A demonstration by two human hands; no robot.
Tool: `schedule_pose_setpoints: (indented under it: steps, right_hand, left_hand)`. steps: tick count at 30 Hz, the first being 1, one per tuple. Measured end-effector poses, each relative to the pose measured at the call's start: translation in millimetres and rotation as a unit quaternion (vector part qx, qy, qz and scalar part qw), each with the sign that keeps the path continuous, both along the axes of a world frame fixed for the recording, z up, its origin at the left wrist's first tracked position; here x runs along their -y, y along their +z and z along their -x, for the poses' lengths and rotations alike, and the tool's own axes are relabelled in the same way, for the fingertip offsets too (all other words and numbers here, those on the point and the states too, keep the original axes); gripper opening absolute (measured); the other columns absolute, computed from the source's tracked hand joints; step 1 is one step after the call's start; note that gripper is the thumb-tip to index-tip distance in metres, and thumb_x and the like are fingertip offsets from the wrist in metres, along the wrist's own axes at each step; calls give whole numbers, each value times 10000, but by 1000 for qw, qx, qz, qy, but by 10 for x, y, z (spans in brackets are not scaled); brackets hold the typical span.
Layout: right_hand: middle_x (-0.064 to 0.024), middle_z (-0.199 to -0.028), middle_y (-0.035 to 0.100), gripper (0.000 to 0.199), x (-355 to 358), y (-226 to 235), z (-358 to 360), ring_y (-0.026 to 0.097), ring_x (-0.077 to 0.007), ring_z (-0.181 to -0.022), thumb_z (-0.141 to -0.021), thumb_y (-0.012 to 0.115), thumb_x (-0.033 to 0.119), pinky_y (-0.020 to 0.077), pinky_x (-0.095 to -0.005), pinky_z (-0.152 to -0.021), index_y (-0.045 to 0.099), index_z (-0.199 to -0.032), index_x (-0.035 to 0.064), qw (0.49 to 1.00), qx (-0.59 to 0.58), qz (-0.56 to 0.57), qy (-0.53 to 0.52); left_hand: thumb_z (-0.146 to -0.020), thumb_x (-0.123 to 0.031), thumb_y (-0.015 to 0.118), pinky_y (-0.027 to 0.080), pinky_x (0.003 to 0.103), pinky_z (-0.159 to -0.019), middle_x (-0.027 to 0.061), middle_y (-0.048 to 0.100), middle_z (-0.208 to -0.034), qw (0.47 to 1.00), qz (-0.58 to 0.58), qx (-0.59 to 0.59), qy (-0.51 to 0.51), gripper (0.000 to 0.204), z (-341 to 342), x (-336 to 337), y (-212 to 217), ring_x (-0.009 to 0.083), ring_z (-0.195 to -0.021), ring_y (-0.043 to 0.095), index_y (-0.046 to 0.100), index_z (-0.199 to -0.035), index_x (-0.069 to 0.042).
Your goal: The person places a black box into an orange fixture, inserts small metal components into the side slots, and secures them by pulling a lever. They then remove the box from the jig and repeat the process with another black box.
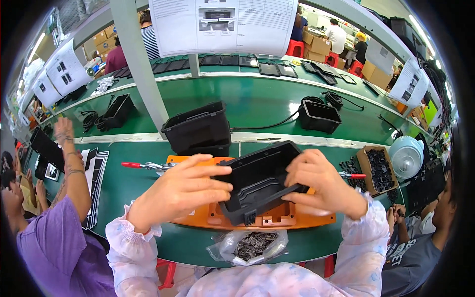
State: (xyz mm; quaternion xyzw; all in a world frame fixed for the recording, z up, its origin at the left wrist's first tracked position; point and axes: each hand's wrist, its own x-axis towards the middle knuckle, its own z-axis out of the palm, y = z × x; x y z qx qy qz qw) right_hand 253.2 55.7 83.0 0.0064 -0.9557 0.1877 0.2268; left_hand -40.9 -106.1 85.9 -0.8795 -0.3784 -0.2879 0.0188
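Note:
A black plastic box (262,183) is tilted above an orange fixture (198,218), its hollow inside facing me. My right hand (319,183) grips the box's right end, fingers at the rim and thumb along the near edge. At the opposite end, my left hand (185,190) has its fingers stretched out and spread, their tips over the left wall. Whether those tips press on it I cannot tell. Red-handled toggle clamps (143,166) flank the fixture. In front of it lies a clear plastic bag (225,250) of small metal screws (255,245).
Two stacked black boxes (195,131) stand behind the fixture. Boxes with cables, such as one black box (320,116), sit on the green shelf. On the right are a carton (363,171) of small black parts and a light-blue fan (406,156). Co-workers sit close on both sides.

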Motion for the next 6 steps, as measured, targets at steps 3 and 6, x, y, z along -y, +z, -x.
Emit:
schedule_pose_setpoints:
  steps: [3, 6]
  right_hand:
    - [-65, -848, 649, 275, 340, -111, -32, 584, -248, -847, -678, 886, 211, 428, -412, -815, 672, -776, 70, 986, -27, -103, -125]
    - [-58, -830, 657, 241, 543, -185, -56, 597, -254, -885, -758, 854, 249, 423, -456, -854, 683, -788, 81, 978, -2, -116, -172]
  left_hand:
    - [-842, -84, 627, 475, 494, -1059, 81, 706, -1208, 997, 21, -54, 53, 238, 92, -20, -96, 287, -1291, 587, 705, -1064, -52]
    - [-858, -61, 611, 439, 495, -1099, 82, 697, -1245, 993, 77, -27, 83, 241, 63, -17, -254, 290, -1297, 581, 701, -1081, -58]
